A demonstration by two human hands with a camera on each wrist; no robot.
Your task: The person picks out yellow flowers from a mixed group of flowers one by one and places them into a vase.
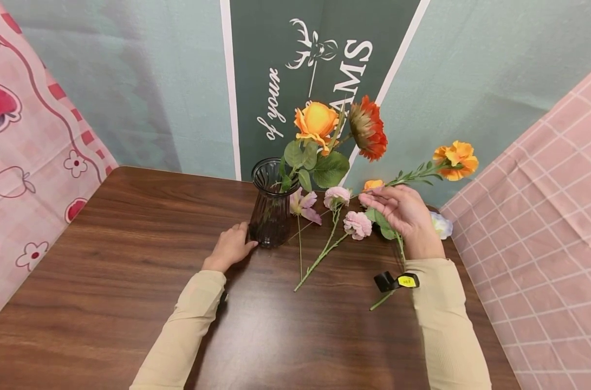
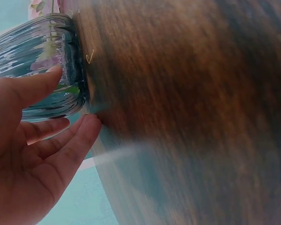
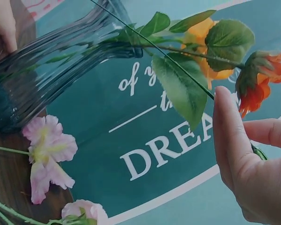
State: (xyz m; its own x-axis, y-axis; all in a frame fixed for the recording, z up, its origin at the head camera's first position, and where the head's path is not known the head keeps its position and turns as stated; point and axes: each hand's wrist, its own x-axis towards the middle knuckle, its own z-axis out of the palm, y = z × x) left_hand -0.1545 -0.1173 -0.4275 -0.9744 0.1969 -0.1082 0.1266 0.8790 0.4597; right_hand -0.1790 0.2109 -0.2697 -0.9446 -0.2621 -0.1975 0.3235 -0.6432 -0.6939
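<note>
A dark, ribbed glass vase [image 1: 270, 219] stands upright at the back of the table, with an orange rose [image 1: 317, 122] and a red-orange flower [image 1: 369, 129] in it. Low beside its base, my left hand [image 1: 231, 246] holds it, thumb on one side and fingers on the other in the left wrist view. Right of the vase, my right hand [image 1: 400, 211] pinches the thin green stem [image 3: 178, 68] of a yellow-orange flower [image 1: 457, 161]. The bloom points up to the right, while the stem's lower end slants down toward the vase.
On the table lie a pink-purple flower [image 1: 305, 206], a stem with pale pink blooms [image 1: 357, 225], and a white-blue flower [image 1: 442, 225]. An orange bloom [image 1: 373, 184] shows partly behind my right hand. Printed cloths hang behind and at both sides of the wooden table [image 1: 129, 260].
</note>
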